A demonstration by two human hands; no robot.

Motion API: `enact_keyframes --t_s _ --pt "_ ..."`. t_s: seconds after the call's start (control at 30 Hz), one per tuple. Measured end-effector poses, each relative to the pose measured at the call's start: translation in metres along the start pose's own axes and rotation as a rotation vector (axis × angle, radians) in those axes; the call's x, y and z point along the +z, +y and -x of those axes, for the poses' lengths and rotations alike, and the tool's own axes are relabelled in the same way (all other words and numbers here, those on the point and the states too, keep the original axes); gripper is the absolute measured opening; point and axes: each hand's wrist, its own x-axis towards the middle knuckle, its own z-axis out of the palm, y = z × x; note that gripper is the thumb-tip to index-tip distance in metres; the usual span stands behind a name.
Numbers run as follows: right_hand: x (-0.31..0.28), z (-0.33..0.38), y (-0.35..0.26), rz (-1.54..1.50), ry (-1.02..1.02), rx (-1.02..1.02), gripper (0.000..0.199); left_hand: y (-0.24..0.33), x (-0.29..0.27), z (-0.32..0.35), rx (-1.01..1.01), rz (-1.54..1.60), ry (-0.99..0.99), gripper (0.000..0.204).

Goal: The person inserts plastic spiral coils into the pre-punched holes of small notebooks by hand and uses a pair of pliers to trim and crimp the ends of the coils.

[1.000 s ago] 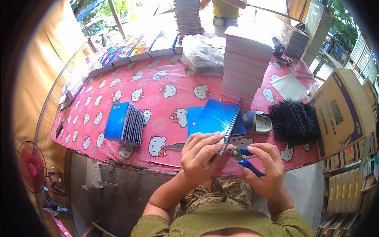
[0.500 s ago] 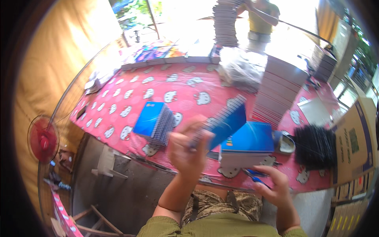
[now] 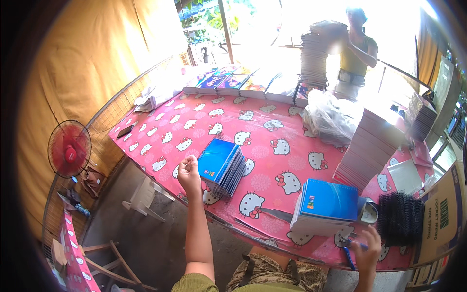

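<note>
My left hand (image 3: 189, 175), fingers curled together and seemingly around nothing, is at the left edge of a stack of blue spiral notebooks (image 3: 220, 160). Dark wire coils run along the stack's right side. Low on the right, my slightly blurred right hand (image 3: 370, 250) holds blue-handled pliers (image 3: 348, 258) by one handle, the other handle hanging apart. Just beyond that hand is a pile of blue-covered books without coils (image 3: 328, 200), with pale page edges. A roll of tape or similar ring (image 3: 368, 212) lies against this pile.
The table (image 3: 262, 168) has a pink patterned cover. Black wire coils (image 3: 401, 220) are heaped beside a cardboard box (image 3: 440, 214). A tall leaning paper stack (image 3: 368, 148), a plastic bag (image 3: 328, 117) and booklets (image 3: 231, 82) line the far side. A person (image 3: 359, 53) stands behind a high stack.
The spiral notebook in my left hand has left it; that hand has moved left to the notebook stack. My right hand keeps the pliers. The view has shifted, and the person's high stack looks different.
</note>
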Motion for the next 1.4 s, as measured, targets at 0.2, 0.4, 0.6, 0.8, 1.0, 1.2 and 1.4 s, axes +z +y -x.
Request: enact_keyframes --t_s 0.2,0.4,0.6,0.8,1.0,1.2,1.4 --pt "-0.009 -0.087 -0.052 -0.188 0.206 -0.067 0.051 0.022 -0.004 0.000 -0.181 -0.145 -0.196 0.031" --pt "-0.001 -0.108 -0.062 -0.272 -0.195 0.105 0.047 0.100 -0.002 0.031 -0.055 0.089 -0.224 0.027" --pt "-0.027 -0.096 -0.079 -0.671 0.226 0.029 0.016 0.160 0.039 0.108 -0.068 0.609 -0.707 0.047" --pt "0.028 -0.087 -0.092 -0.609 0.123 -0.172 0.020 0.193 0.078 0.175 0.248 0.256 -1.049 0.060" --pt "0.012 -0.079 -0.106 -0.606 0.010 -0.029 0.026 0.227 0.083 0.182 0.631 -0.087 -0.793 0.032" --pt "-0.034 -0.091 -0.023 0.060 0.296 -0.233 0.042 0.220 0.099 0.187 0.686 0.052 -0.864 0.009" --pt "-0.034 -0.070 0.089 0.492 0.089 0.139 0.035 0.223 0.100 0.188 0.638 -0.026 -0.909 0.011"
